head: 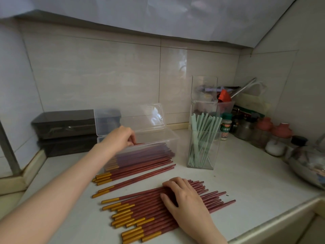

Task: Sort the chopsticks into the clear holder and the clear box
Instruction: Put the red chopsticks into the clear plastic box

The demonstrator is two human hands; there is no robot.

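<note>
Against the tiled back wall on the pale, smooth worktop (255,182) sits the clear box (163,138), long and shallow, its hinged lid (133,117) standing up. Red chopsticks (149,152) with gold ends lie lengthwise inside it, and more lie bundled along its front wall. The left hand (121,136) reaches over the box's left end with fingers curled down onto those sticks; I cannot tell whether its grip pinches one. A loose pile (149,208) of the same slim, square-ended sticks fans across the near worktop, gold ends pointing left. The right hand (184,196) lies flat on the pile, its grip spread and pressing down, holding nothing.

Just right of the box stands the clear holder (202,155), tall and square, packed with pale green chopsticks (204,131) leaning at angles. Bare worktop runs between the pile and the holder and out to the rounded front edge at lower right. Two dark boxes (65,124) are stacked in the left corner. Spice jars (274,136) crowd the right wall, with a metal bowl (309,166) at the frame's edge.
</note>
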